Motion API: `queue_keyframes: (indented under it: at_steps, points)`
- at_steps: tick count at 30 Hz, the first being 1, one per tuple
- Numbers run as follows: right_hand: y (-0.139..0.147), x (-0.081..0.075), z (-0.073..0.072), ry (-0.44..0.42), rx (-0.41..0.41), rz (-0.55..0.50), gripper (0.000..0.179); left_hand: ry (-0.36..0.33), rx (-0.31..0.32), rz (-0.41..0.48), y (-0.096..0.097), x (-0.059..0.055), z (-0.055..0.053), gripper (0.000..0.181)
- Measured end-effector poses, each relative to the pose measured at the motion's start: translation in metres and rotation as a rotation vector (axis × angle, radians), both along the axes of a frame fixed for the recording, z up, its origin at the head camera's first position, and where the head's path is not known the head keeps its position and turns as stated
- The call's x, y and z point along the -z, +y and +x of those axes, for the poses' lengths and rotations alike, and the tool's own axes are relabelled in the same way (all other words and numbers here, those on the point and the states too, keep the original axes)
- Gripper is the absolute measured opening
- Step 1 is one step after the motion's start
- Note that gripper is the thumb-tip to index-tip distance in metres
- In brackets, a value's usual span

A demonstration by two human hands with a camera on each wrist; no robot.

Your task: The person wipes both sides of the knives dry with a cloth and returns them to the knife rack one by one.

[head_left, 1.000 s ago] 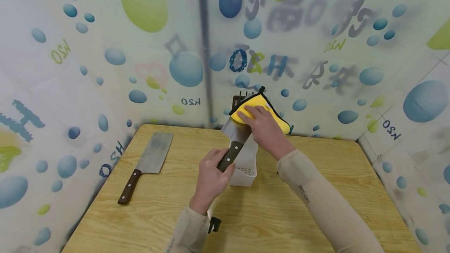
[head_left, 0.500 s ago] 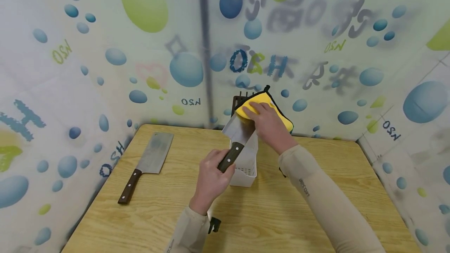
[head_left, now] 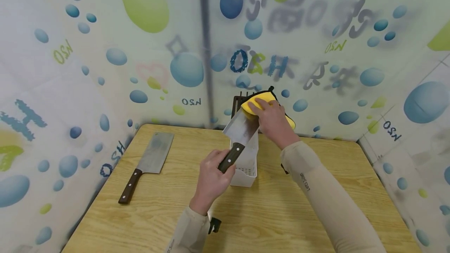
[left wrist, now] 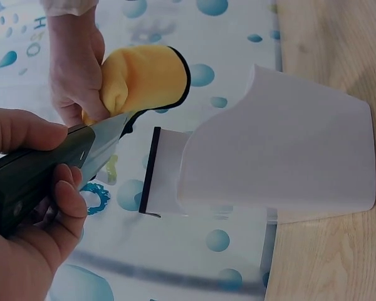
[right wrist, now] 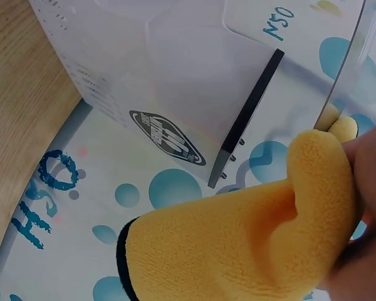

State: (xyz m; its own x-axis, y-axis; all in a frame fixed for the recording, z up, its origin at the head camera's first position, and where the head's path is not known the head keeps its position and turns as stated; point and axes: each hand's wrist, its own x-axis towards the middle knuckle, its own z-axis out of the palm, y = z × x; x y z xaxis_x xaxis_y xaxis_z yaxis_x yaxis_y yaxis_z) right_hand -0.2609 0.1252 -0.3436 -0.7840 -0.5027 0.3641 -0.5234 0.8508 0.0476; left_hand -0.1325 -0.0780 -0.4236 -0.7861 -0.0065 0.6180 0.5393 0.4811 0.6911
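My left hand (head_left: 214, 177) grips the dark, riveted handle of a cleaver (head_left: 241, 126), its blade tilted up and away above the table. A yellow cloth (head_left: 258, 100) with black edging is pinched in my right hand (head_left: 275, 122), folded over the far end of the blade. In the right wrist view the fluffy cloth (right wrist: 238, 244) hangs from the fingers, and a strip of blade shows beside it. The left wrist view has the thumb and fingers wrapped round the handle (left wrist: 31, 169). The cloth hides the blade's far corner.
Below the cleaver stands a white perforated holder (head_left: 244, 180) with a dark slotted top (head_left: 237, 102). A second cleaver (head_left: 154, 153) with a brown handle lies at the left of the wooden table (head_left: 281, 214). A patterned curtain wall (head_left: 186, 30) closes off the back.
My right hand and the cloth have slid rightward along the blade's far end, uncovering more of the blade. The left hand and cleaver have hardly moved.
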Motion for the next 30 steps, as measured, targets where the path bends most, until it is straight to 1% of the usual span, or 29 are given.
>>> queue_keyframes:
  at_steps: [5,10,16,20,28,30]
  points:
    - [0.0,0.001,-0.002,0.028,-0.024,0.041,0.052,-0.003,-0.002,-0.008,0.001,0.0,0.0,0.031]
    - [-0.001,0.003,0.0,0.01,-0.065,0.041,0.053,-0.023,0.001,-0.008,0.001,-0.001,-0.001,0.031]
    - [-0.006,0.005,0.007,0.029,-0.099,0.037,0.052,-0.025,-0.006,-0.012,0.001,-0.001,-0.003,0.03]
    - [-0.008,0.007,0.011,0.038,-0.121,0.008,0.05,-0.034,-0.008,-0.009,0.001,-0.002,-0.003,0.029]
    - [-0.015,0.013,0.021,0.107,-0.182,0.024,0.051,-0.043,-0.015,-0.003,0.001,-0.001,-0.004,0.029]
    - [-0.017,0.013,0.024,0.1,-0.188,0.005,0.051,-0.046,-0.016,0.002,0.001,-0.001,-0.004,0.029]
